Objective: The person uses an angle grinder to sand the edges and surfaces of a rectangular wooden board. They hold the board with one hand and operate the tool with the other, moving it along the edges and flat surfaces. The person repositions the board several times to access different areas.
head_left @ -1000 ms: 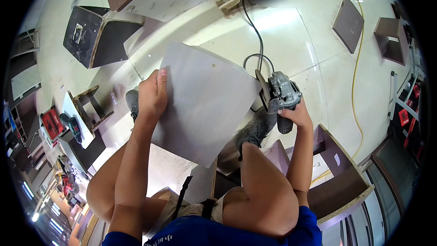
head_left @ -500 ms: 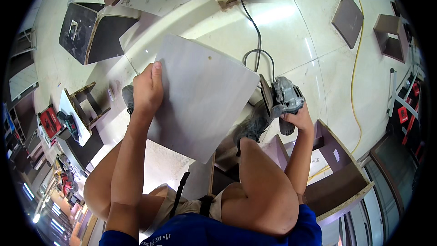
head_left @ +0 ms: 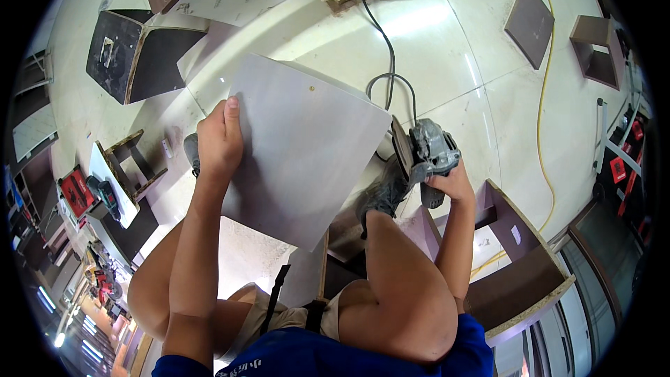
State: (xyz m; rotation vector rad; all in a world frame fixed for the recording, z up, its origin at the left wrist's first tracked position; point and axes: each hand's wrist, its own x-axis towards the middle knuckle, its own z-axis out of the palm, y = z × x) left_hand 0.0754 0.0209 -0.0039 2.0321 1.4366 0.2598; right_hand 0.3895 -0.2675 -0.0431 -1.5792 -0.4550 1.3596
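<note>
A pale grey wooden board [head_left: 300, 146], with a side face showing along its upper right edge, is tilted in front of my legs. My left hand [head_left: 220, 138] grips its left edge, thumb on top and the other fingers hidden behind. On the right, my right hand [head_left: 452, 183] is closed around the lower part of a grey angle grinder [head_left: 434, 148]. The grinder's brown disc [head_left: 401, 143] stands edge-on near the board's right corner; whether they touch I cannot tell. A black cord [head_left: 392, 63] loops beyond the tool.
An open brown cabinet box [head_left: 516, 265] stands by my right knee. Dark boxes [head_left: 115, 56] and a green-black drill [head_left: 105, 192] on a white panel lie left. A yellow hose [head_left: 544, 98] crosses the floor on the right, beside a loose brown panel [head_left: 529, 24].
The board's right corner has drawn to the left as the board turns slightly. The whole view has shifted a little. Both hands keep their hold.
</note>
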